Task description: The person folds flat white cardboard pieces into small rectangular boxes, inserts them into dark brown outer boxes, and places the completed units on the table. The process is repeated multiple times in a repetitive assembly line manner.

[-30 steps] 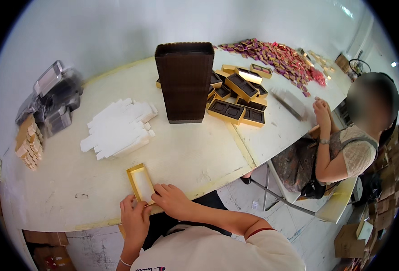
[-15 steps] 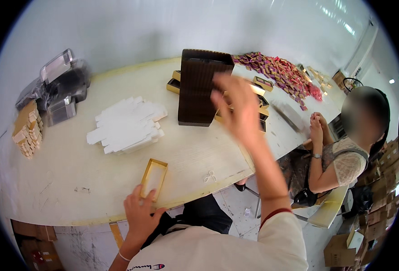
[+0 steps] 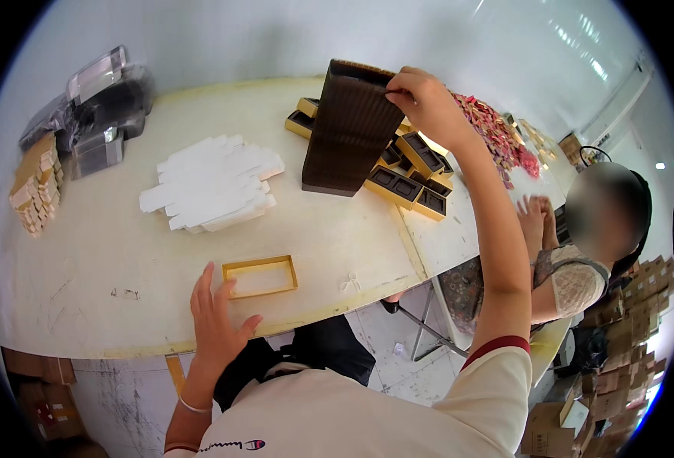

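My right hand [image 3: 427, 103] is closed with its fingertips on the upper right corner of a tall, dark brown ridged stack [image 3: 356, 126]. The stack looks like nested plastic trays and leans slightly to the right. Whether a single tray is pinched there is hard to see. Close to the table's front edge, a shallow gold box [image 3: 291, 275] lies crosswise with a pale bottom. My left hand [image 3: 218, 317] is open at its left end, fingers spread, thumb apart. Several gold boxes with dark inserts [image 3: 395, 185] sit piled to the right of the stack and partly behind it.
Flat white cartons [image 3: 211, 183] lie in a heap left of centre. Clear plastic boxes [image 3: 96, 153] and a stack of small cartons [image 3: 35, 183] stand far left. Small red and purple pieces [image 3: 489, 130] are spread far right. A seated person [image 3: 573, 275] is at the right.
My right hand has moved up onto the stack's top corner, and the stack now leans more. The gold box has turned from lengthwise to crosswise, and my left hand has come off it.
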Available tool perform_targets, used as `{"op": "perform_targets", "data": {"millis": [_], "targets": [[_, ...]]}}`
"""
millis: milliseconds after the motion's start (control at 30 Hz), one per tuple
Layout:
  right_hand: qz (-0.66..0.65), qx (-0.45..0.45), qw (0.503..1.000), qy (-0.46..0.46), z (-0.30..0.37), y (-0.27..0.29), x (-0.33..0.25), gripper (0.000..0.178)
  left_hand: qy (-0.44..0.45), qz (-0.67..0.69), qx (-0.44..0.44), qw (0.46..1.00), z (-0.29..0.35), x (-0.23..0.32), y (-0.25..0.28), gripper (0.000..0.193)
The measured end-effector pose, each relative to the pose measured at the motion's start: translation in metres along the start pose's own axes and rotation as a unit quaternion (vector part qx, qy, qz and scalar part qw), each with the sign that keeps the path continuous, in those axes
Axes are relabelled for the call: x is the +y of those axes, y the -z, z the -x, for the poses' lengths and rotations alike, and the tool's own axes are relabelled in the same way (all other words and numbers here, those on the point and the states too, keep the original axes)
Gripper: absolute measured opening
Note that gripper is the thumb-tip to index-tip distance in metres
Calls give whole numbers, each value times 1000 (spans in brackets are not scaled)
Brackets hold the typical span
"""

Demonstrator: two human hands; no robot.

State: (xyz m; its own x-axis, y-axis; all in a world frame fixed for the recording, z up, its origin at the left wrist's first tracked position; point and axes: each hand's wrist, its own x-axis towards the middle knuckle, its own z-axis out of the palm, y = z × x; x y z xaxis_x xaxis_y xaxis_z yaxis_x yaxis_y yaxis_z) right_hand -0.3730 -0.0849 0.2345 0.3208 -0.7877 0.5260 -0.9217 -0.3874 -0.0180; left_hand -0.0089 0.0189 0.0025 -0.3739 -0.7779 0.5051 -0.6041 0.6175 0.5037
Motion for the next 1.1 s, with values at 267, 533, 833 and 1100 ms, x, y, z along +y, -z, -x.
{"op": "perform_targets", "data": {"millis": [267, 533, 833, 1100], "targets": [[-245, 167, 952, -81, 7, 23, -36, 19, 11, 33, -128, 991, -23, -33, 6, 90], [-648, -178, 629, -391, 135, -69, -109, 36, -14, 152, -294, 943, -82, -47, 4, 87], [-524, -430, 655, -336, 121, -121, -108, 44, 46, 162, -291, 942, -69, -27, 0, 81], [-418, -323, 828, -189, 101, -122, -132, 29, 95, 162, -285, 940, -63, -18, 2, 87]]}}
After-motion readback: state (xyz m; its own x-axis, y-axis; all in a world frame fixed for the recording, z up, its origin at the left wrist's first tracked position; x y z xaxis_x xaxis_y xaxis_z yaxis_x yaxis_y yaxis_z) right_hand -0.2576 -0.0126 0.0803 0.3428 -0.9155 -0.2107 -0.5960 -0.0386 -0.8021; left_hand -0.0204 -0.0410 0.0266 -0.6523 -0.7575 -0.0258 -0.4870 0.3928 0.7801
